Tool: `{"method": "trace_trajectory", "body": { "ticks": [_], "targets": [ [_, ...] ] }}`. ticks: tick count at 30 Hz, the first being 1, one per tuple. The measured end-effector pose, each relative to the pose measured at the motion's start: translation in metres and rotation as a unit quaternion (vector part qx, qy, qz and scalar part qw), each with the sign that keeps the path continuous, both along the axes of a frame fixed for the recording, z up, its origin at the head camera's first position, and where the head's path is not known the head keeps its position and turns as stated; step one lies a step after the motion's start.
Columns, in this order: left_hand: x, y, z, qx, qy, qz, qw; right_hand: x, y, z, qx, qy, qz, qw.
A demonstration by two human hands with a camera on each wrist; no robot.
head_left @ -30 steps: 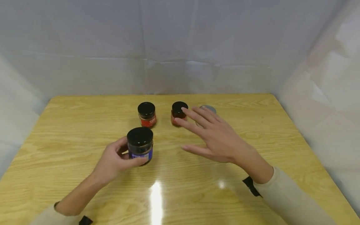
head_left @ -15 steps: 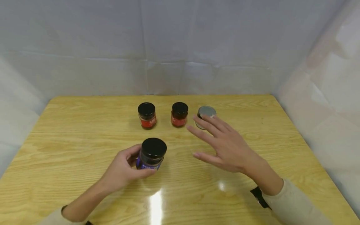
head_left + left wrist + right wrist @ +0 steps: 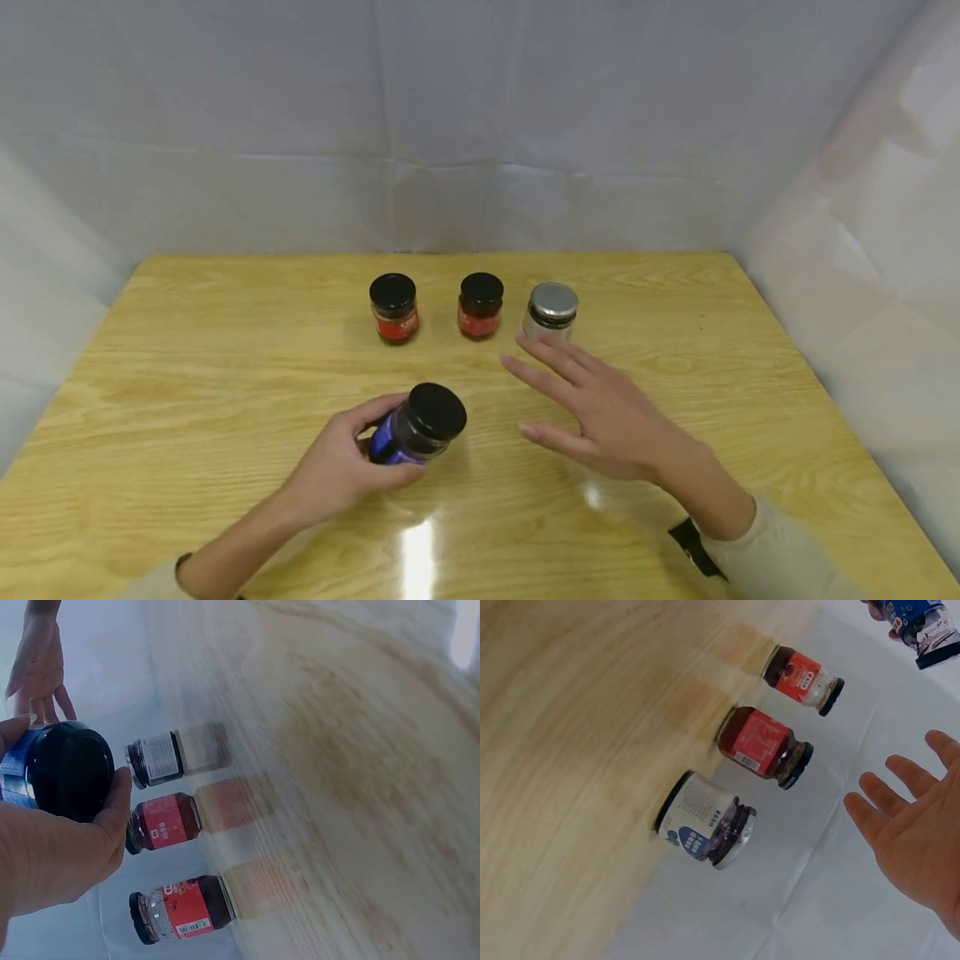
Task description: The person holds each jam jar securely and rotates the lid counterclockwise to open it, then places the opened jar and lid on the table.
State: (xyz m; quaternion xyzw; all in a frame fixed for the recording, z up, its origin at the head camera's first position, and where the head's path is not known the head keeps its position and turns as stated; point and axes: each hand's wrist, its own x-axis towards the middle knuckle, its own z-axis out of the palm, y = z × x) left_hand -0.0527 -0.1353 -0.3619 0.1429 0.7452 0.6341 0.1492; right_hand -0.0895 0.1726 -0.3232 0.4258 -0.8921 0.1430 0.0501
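My left hand (image 3: 341,467) grips a glass jar (image 3: 420,429) with a black lid and a blue-purple label, tilted with its lid toward the right. In the left wrist view the thumb and fingers curl round this jar (image 3: 71,769), held above the table. To its right my right hand (image 3: 600,412) hovers with fingers spread, holding nothing; its fingertips overlap the silver-lidded jar (image 3: 552,308) in the head view. That jar has a white label (image 3: 697,810). Beside it stand a black-lidded jar with a red label (image 3: 480,307) and another red-labelled, black-lidded jar (image 3: 394,308).
The three standing jars form a row toward the back of the yellow wood table (image 3: 225,358). A grey-white sheet (image 3: 450,125) rises behind the table, and pale sheeting (image 3: 885,250) hangs on the right side.
My left hand has moved right and toward me, tipping the blue-labelled jar to the right. The right hand has drawn back toward me, uncovering the middle red-labelled jar and the silver lid.
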Motion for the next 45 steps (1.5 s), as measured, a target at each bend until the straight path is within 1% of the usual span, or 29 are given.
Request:
{"method": "trace_trajectory", "body": {
  "ticks": [3, 5, 8, 11, 13, 15, 19, 27, 33, 36, 40, 45],
  "targets": [
    [0.001, 0.002, 0.0, -0.017, -0.007, 0.007, 0.9998, 0.002, 0.0, -0.005, -0.017, -0.046, 0.002, 0.999],
    [0.001, 0.004, 0.0, -0.036, -0.006, 0.014, 0.9992, 0.003, 0.0, -0.009, -0.025, -0.063, 0.005, 0.998],
    [0.001, 0.007, 0.002, -0.071, 0.008, 0.027, 0.9971, 0.004, 0.0, -0.012, -0.037, -0.082, 0.014, 0.996],
    [-0.001, 0.011, 0.003, -0.101, 0.022, 0.038, 0.9939, 0.004, -0.002, -0.015, -0.048, -0.112, 0.028, 0.992],
    [-0.001, 0.012, 0.004, -0.119, 0.033, 0.042, 0.9914, 0.005, -0.004, -0.017, -0.053, -0.132, 0.038, 0.989],
    [-0.002, 0.013, 0.003, -0.132, 0.043, 0.043, 0.9894, 0.005, -0.006, -0.018, -0.058, -0.142, 0.045, 0.987],
    [-0.004, 0.015, 0.001, -0.151, 0.06, 0.03, 0.9863, 0.007, -0.01, -0.019, -0.069, -0.152, 0.054, 0.985],
    [-0.002, 0.019, -0.001, -0.17, 0.059, -0.006, 0.9837, 0.012, -0.019, -0.022, -0.095, -0.191, 0.072, 0.974],
    [0.001, 0.023, -0.002, -0.182, 0.057, -0.02, 0.9815, 0.014, -0.026, -0.023, -0.096, -0.232, 0.074, 0.965],
    [0.001, 0.025, -0.001, -0.19, 0.063, -0.021, 0.9796, 0.015, -0.028, -0.025, -0.094, -0.239, 0.076, 0.963],
    [0.002, 0.027, 0.0, -0.195, 0.073, -0.025, 0.9778, 0.015, -0.027, -0.026, -0.103, -0.223, 0.086, 0.965],
    [0.003, 0.031, -0.001, -0.196, 0.072, -0.031, 0.9775, 0.014, -0.024, -0.028, -0.121, -0.203, 0.1, 0.966]
  ]
}}
